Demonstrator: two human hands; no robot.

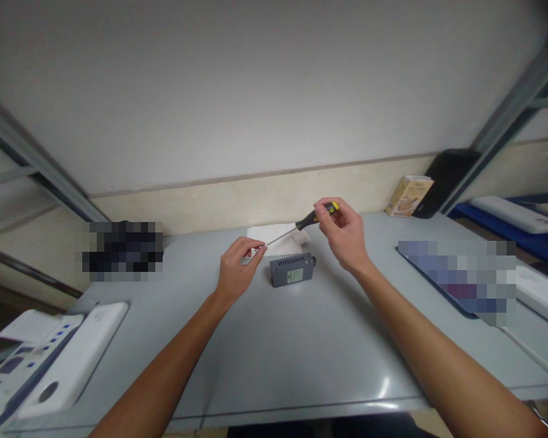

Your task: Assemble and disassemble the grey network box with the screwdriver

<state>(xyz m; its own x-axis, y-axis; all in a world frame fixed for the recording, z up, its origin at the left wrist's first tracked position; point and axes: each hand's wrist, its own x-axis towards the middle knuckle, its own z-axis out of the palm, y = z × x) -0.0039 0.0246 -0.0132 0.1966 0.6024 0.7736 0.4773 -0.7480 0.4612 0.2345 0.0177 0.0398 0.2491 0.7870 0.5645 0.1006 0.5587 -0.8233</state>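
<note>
My right hand (344,231) is closed around the black and yellow handle of a screwdriver (307,220), raised above the table. Its thin shaft slants down to the left. At the tip, the fingers of my left hand (238,266) are pinched together; whatever they hold there is too small to make out. Below the shaft stands a dark grey metal box (292,271) with a row of vent slots on top, a pale green label on its front and a small black knob at its right end. Behind it lies a white paper (274,236).
On the grey table (274,353), a white device (80,353) lies at the left edge. A blurred dark object (123,249) sits back left. At right are a blurred flat tablet-like thing (452,280), a yellow box (408,196) and a black case (447,179). A wall closes the back.
</note>
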